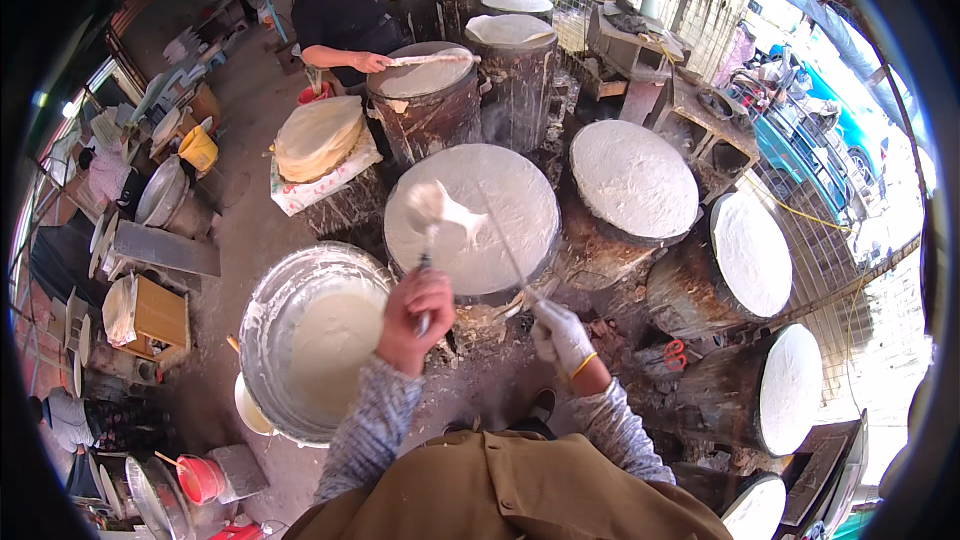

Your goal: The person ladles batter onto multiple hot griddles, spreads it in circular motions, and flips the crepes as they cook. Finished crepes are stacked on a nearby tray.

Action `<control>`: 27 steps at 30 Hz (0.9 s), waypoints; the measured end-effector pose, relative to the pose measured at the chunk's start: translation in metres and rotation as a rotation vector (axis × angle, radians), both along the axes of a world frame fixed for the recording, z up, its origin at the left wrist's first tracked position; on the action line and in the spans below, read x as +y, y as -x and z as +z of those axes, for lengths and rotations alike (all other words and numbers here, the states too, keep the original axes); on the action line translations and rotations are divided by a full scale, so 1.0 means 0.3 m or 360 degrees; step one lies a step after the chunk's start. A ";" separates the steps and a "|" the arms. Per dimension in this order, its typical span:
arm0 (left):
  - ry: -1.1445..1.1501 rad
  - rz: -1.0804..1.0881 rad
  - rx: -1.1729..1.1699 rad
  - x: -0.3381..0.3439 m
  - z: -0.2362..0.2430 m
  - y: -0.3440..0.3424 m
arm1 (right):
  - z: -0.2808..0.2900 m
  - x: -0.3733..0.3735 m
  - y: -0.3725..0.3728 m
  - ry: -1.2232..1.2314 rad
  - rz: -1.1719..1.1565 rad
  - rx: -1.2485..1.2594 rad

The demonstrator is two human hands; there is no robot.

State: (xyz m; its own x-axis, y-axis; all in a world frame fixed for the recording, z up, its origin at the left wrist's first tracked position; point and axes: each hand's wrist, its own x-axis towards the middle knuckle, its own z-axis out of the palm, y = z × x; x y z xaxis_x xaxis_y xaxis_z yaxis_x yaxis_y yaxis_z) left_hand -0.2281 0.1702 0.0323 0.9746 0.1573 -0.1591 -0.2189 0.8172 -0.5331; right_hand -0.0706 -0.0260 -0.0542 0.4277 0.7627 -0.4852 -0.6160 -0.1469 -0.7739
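A round griddle (pixel 510 175) on a drum stove stands in front of me, its top covered with pale batter. My left hand (pixel 418 310), bare, is closed round the handle of a ladle (pixel 425 202). The ladle's bowl is over the griddle's left part, blurred, with thick batter (pixel 462 220) beside it. My right hand (pixel 563 334), in a white glove, grips a long thin stick-like tool (pixel 508 248). That tool reaches across the griddle, blurred by motion. To the left stands a large metal basin (pixel 262 325) of white batter, just beside my left forearm.
More batter-covered drum griddles (pixel 635 180) curve along my right. A co-worker (pixel 345 25) stands at the far left, holding a pale stick over another griddle (pixel 420 80). Round flatbreads (pixel 318 138) lie stacked on a drum. A yellow bucket (pixel 198 148) and a wooden box (pixel 160 312) stand farther left.
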 end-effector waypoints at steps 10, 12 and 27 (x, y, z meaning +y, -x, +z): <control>-0.0821 0.0410 0.0344 0.140 -0.057 0.679 | -0.138 0.139 0.099 0.0391 0.0092 -0.1631; -0.0752 0.0427 0.0641 0.161 -0.145 0.781 | -0.119 0.157 0.115 0.0391 0.0138 -0.1538; -0.0812 -0.0222 0.1981 0.114 -0.815 1.038 | -0.049 0.222 0.179 0.0468 0.0219 -0.1586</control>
State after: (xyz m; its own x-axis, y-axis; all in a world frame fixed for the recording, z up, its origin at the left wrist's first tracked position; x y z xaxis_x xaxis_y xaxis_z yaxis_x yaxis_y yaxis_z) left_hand -0.5396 0.2045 -0.2123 0.2406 0.3759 -0.8949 -0.2298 0.9178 0.3237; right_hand -0.1244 0.0406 -0.0689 0.6540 0.7443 -0.1351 0.3171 -0.4318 -0.8444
